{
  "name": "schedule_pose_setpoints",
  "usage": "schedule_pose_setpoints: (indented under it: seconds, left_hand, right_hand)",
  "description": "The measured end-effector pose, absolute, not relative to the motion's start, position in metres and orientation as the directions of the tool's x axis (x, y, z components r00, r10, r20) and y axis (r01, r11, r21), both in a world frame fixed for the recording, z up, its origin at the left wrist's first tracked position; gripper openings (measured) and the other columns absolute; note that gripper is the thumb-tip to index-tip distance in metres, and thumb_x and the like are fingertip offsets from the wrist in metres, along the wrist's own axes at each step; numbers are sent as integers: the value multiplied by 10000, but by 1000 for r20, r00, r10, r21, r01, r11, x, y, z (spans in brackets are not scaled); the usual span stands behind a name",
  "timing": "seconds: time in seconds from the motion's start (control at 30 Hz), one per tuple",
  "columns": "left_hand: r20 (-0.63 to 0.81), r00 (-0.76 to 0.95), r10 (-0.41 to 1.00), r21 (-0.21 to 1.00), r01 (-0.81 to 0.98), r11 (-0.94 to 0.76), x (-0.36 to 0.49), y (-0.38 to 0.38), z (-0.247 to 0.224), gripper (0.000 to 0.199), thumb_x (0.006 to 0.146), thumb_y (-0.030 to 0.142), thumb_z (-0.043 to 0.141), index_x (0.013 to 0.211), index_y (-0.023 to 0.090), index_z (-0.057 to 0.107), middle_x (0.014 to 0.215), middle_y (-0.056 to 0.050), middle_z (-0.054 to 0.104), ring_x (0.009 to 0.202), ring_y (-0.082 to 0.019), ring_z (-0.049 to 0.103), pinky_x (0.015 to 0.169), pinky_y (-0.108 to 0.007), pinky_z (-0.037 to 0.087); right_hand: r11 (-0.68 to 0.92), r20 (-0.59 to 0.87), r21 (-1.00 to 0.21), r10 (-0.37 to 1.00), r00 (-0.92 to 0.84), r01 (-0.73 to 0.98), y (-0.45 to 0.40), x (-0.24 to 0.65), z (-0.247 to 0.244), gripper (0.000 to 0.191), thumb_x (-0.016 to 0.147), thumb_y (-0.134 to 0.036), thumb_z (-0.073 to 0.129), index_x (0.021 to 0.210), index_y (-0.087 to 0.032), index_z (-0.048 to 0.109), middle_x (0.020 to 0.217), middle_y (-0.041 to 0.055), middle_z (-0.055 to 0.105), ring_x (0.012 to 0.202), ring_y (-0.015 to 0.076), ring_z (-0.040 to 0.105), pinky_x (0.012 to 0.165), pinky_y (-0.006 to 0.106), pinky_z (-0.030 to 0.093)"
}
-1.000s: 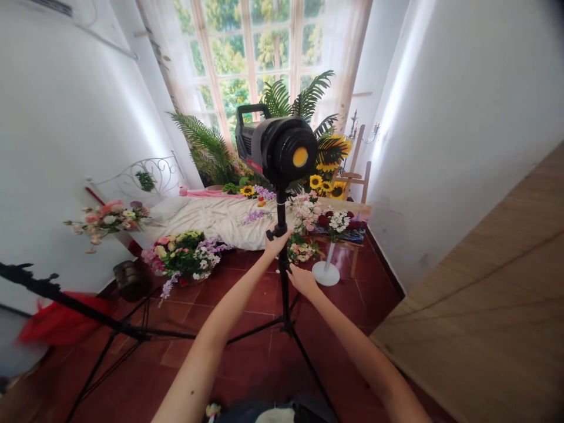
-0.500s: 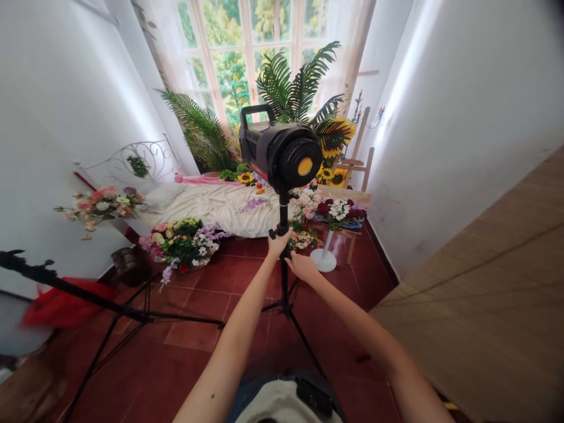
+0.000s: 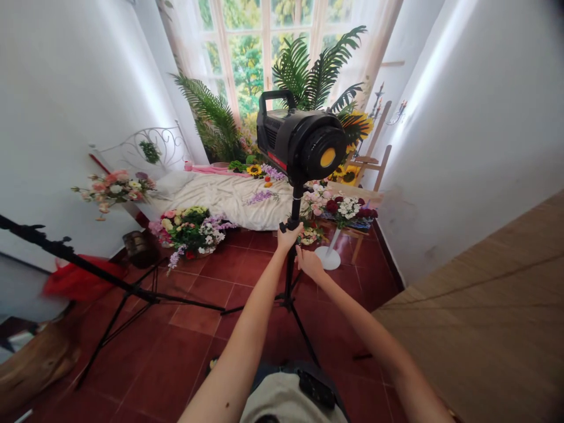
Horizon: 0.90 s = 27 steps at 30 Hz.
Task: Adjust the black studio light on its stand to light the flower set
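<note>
A black studio light with a top handle and a round yellow disc in its front sits on a black light stand. My left hand is wrapped around the stand's upright, just under a collar with a knob. Slightly lower, my right hand is closed at the same upright from the right side; what its fingertips grip there is partly hidden. The stand's legs are spread on the red tiled floor.
To the left a second black stand spreads its legs, with red cloth behind. A bed, flower bunches, a white pedestal, palm leaves and an easel lie beyond. A wooden panel stands right.
The view has shifted, so the room sits a little further right. The light appears slightly larger and higher. Both hands keep their places on the stand.
</note>
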<state>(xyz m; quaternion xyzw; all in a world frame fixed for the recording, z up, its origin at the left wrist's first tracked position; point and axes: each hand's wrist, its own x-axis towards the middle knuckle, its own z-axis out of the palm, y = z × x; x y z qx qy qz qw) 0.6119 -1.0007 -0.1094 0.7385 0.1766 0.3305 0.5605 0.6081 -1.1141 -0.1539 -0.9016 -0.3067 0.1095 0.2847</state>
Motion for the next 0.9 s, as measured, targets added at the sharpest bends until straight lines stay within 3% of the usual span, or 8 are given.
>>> schedule_pose_setpoints:
  seconds: [0.07,0.17,0.3,0.47,0.63,0.77,0.83,0.9]
  left_hand:
    - [289,714,638,940,-85,-330,611,-1000,-110,249,680,412,637,739,170,621,747,-43,662,725,-161,627,694,-263,481]
    - [296,707,642,936,-82,-342,609,-999,-109,266,682,436,631,736,176,620,746,-41,660,742,-171,631,703,-272,479]
    - [271,727,631,943,-70,-324,606,-1001,-108,280,687,450,627,750,177,622,752,-44,664,727,-169,635,694,-269,478]
    - [270,714,646,943,-62,-326,606,-1001,-110,285,674,445,640,785,182,634,802,-48,674,793,-179,634,742,-284,473]
    - [244,723,646,952,-53,-300,605,-1001,-108,273,675,433,643,778,180,633,800,-50,676,781,-178,630,728,-280,474]
    - [262,720,643,948,-69,-310,604,-1002,-105,289,681,451,634,758,173,630,762,-50,669,719,-168,627,677,-266,473]
    - [263,719,643,948,-67,-313,603,-1002,-105,294,680,457,632,749,172,631,739,-47,664,692,-167,624,661,-271,472]
    - [248,728,639,951,-59,-302,604,-1001,-105,293,679,457,631,744,171,632,718,-45,661,668,-168,624,652,-277,473]
  right_hand:
    - [-569,-56,-708,636,769,418,-1113,609,-158,679,937,-493,107,630,-163,615,567,100,639,628,157,624,740,258,459]
    - [-437,-111,-866,643,758,243,-1111,609,-162,703,912,-552,75,618,-161,581,544,84,628,438,125,526,549,222,452]
    - [-230,-226,-969,653,723,-95,-1106,605,-168,692,880,-616,95,612,-151,530,549,93,617,379,110,452,425,216,402]
    - [58,-284,-895,690,666,-442,-1105,601,-173,551,881,-608,226,699,-166,501,570,33,569,413,87,434,454,192,413]
    - [162,-277,-778,780,562,-607,-1109,604,-174,446,912,-525,272,733,-183,495,567,-20,503,450,73,439,513,175,426]
    - [-30,-375,-859,717,587,-512,-1113,604,-172,527,914,-543,169,782,-167,515,678,44,599,519,98,510,566,224,451]
    - [-247,-373,-928,606,703,-280,-1119,600,-172,565,905,-561,140,802,-165,529,723,70,630,555,122,543,579,247,449]
    - [-477,-228,-878,485,844,36,-1128,595,-172,550,899,-573,164,838,-177,541,747,67,642,630,150,580,597,253,429]
